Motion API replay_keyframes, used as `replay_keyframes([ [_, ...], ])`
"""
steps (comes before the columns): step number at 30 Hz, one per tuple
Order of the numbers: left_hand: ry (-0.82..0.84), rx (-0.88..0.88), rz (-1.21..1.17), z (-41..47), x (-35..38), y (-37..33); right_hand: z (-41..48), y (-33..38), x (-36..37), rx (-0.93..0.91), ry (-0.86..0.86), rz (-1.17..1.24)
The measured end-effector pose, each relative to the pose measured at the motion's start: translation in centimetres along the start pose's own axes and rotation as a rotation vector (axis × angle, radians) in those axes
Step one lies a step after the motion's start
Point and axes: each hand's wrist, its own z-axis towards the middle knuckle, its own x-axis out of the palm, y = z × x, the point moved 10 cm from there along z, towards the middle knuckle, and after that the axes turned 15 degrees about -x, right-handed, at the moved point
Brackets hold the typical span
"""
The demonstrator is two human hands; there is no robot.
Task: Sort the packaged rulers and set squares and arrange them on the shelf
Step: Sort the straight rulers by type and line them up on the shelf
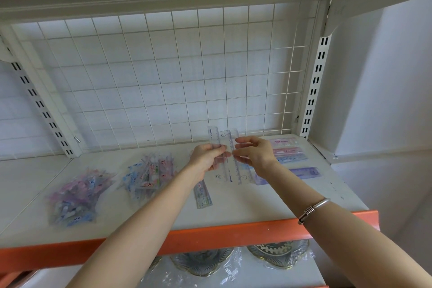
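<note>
The white shelf (233, 215) fills the middle of the frame, with an orange front lip (210, 238) and a wire grid (163, 72) behind it. At lower left lie two loose piles of packaged set squares, one pink and blue (74, 196), one nearer the centre (149, 173). At the right of the shelf, coloured packaged rulers (284, 147) lie side by side, and a purple one (301, 173) lies nearer the lip. A single ruler (203, 194) lies at the centre. Above it, a fan of clear rulers (225, 161) is held upright off the shelf: the left hand (205, 156) has its fingers closed on their left edge, and the right hand (257, 152) pinches their right edge with narrow fingers. A silver bracelet (313, 210) circles the right forearm
</note>
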Motion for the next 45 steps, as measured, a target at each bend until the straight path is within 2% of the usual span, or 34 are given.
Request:
replay_keyframes([
  [5,-0.107,0.147,0.104,-0.5,-0.6,-1.0,0.2,-0.5,-1.5,0.029,-0.121,-0.012],
  [8,-0.111,0.201,0.152,-0.8,-0.2,-1.4,0.2,-0.5,-1.4,0.048,-0.126,0.007],
  [16,-0.079,0.057,-0.062,0.4,-0.6,-0.6,0.4,0.5,-1.8,-0.026,-0.146,0.152],
  [19,-0.036,-0.010,-0.176,1.1,-0.8,-0.1,0.6,1.6,-1.4,-0.089,-0.063,0.147],
  [23,0.030,-0.074,-0.313,1.3,-0.7,-0.3,0.5,2.1,0.6,-0.124,0.149,0.122],
  [30,0.081,-0.166,-0.320,1.5,-0.7,-0.2,0.2,3.1,2.9,-0.198,0.336,0.130],
  [33,0.079,-0.184,-0.348,1.2,-1.0,-0.2,0.0,3.6,3.5,-0.229,0.367,0.100],
  [39,0.205,-0.222,-0.363,0.1,-0.1,-0.5,0.0,4.2,4.0,-0.293,0.402,-0.032],
  [45,0.235,-0.174,-0.239,-0.5,0.3,-0.9,-0.1,4.8,4.4,-0.361,0.405,-0.058],
])
